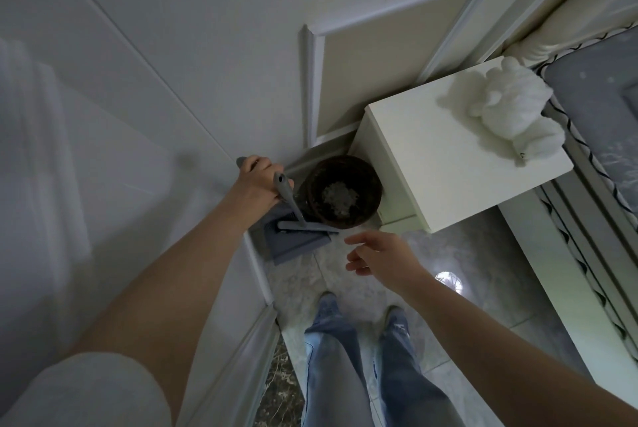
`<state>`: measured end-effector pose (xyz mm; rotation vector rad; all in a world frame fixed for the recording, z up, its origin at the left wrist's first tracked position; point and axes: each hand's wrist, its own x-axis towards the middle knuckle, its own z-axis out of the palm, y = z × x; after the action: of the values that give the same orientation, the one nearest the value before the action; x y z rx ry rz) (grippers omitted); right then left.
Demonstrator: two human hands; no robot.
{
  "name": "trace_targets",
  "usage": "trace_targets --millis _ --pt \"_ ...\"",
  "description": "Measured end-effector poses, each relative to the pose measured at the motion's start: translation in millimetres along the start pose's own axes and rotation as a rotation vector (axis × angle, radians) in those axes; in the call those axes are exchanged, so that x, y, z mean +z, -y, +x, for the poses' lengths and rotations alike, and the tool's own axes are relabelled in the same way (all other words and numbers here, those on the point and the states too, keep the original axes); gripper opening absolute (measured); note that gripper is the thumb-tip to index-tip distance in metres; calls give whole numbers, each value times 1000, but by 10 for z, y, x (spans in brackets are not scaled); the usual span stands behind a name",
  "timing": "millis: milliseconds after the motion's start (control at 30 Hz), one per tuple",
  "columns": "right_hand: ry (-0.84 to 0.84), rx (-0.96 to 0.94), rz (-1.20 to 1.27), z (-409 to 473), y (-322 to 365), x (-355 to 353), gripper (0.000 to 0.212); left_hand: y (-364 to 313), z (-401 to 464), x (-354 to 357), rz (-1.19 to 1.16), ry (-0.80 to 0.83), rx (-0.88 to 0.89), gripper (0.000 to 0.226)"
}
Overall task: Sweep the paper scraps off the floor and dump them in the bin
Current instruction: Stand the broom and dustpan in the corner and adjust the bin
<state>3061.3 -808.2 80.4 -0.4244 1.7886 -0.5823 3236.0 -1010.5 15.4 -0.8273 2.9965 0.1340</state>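
A round dark bin stands on the floor in the corner, with pale paper scraps lying at its bottom. My left hand is shut on the grey handles of a broom and a grey-blue dustpan, both held upright against the wall just left of the bin. The broom's head lies across the dustpan at the bin's near rim. My right hand hovers open, holding nothing, a little in front of the bin and right of the dustpan.
A cream bedside cabinet with a white plush toy stands right of the bin, touching it. A bed edge runs along the right. White wall panels fill the left. My legs in jeans stand on marble floor.
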Motion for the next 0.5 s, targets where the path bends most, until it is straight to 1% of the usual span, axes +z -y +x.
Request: trace_targets --millis 67,133,267,400,500 --pt "-2 -1 -3 -3 -24 -6 30 -5 6 50 -19 -35 25 26" --pt "1 3 -11 -7 -51 1 30 33 -30 85 -13 -60 42 15" --pt "8 10 -3 -17 -100 42 31 162 -89 167 58 -140 45 21" --pt "23 12 -18 20 -166 94 30 336 -118 298 59 -132 -26 23" --pt "18 8 -17 89 -207 106 31 435 -128 432 28 -91 -126 16"
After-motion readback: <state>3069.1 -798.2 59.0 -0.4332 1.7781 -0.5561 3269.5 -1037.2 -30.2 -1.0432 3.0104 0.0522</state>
